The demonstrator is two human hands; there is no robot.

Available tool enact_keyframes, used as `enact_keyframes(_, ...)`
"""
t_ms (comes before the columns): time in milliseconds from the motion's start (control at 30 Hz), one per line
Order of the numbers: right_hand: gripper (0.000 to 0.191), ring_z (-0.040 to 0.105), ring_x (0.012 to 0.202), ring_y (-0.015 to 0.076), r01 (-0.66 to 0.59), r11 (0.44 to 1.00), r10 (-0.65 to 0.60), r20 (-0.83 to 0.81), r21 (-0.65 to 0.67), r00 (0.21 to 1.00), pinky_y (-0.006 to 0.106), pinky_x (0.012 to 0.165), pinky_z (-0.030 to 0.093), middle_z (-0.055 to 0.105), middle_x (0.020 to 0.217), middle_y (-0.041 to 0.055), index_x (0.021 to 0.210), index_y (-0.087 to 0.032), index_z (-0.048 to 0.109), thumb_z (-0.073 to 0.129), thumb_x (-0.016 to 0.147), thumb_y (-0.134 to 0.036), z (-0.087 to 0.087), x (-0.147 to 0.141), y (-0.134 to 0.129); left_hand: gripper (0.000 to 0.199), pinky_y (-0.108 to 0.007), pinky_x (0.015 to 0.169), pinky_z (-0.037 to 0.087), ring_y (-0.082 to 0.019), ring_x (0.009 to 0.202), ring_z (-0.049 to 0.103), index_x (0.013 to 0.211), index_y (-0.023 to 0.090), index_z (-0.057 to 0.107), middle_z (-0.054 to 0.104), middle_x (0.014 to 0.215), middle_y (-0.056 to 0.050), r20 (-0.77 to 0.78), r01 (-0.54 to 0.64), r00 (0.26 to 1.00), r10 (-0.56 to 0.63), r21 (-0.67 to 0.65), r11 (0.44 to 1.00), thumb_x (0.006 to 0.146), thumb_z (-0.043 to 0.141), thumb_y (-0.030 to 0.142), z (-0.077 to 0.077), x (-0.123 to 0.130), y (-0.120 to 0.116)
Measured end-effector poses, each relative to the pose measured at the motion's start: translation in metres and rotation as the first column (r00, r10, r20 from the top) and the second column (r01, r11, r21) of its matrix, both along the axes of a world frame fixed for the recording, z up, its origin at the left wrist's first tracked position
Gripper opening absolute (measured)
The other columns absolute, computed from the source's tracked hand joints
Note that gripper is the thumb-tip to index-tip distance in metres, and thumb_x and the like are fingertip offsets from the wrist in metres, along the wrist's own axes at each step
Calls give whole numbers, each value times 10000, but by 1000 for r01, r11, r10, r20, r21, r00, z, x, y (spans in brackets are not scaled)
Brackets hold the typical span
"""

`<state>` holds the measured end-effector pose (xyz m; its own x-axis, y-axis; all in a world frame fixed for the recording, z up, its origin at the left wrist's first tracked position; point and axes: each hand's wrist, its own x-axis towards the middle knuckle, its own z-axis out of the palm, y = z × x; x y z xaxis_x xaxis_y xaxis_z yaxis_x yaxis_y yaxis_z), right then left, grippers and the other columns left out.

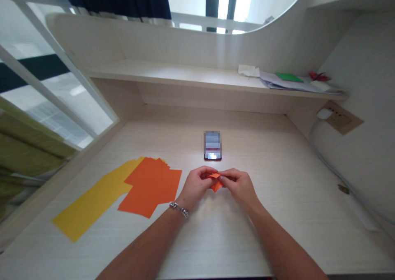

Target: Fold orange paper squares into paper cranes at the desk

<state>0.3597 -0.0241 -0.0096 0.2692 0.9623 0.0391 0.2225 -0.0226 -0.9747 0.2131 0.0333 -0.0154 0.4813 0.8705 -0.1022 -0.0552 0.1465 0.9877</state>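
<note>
A small folded piece of orange paper (216, 186) is held between both hands, just above the desk. My left hand (196, 184) pinches its left side, fingers closed. On the opposite side my right hand (239, 186) grips it between thumb and fingers. The paper has a pointed lower end and a flat flap on top; its other folds are partly hidden by my fingers. To the left of my left hand lie overlapping orange paper sheets (154, 185), resting partly on yellow paper sheets (92, 197). A phone (212, 145) with its screen lit lies beyond my hands.
The pale desk (296, 214) is bounded by a back panel with a shelf (173, 73) above. Papers (271, 82), a green sheet (289, 77) and a red folded piece (319, 76) sit on the shelf. A cable (321, 156) runs from the wall socket (342, 117) down the right side.
</note>
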Motion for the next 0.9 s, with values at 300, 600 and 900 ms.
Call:
enact_keyframes(300,261,670,675,207,-22,992,-26,-362,-127,932,312,601,545,719,771,77,847,-149,712,701,666,-337,-1,4,4,342,-288,664,512,-162,710,649,1029,134,649,695,871,-101,97,124,989,-110,-148,981,762,647,347,12,-7,1)
enact_keyframes(600,275,674,675,212,-59,995,25,-361,-86,932,311,606,543,722,768,70,845,-165,686,739,624,-319,2,5,3,288,-290,700,518,-177,796,647,928,138,696,692,943,-109,166,131,981,-96,-215,968,739,680,354,9,-5,1)
enact_keyframes(900,247,676,685,216,-55,997,35,-328,-55,944,310,626,536,724,774,79,832,-153,689,745,632,-288,-2,5,3,301,-293,737,505,-174,821,647,1001,143,697,699,964,-120,150,204,973,-172,-229,952,745,686,301,5,-11,3)
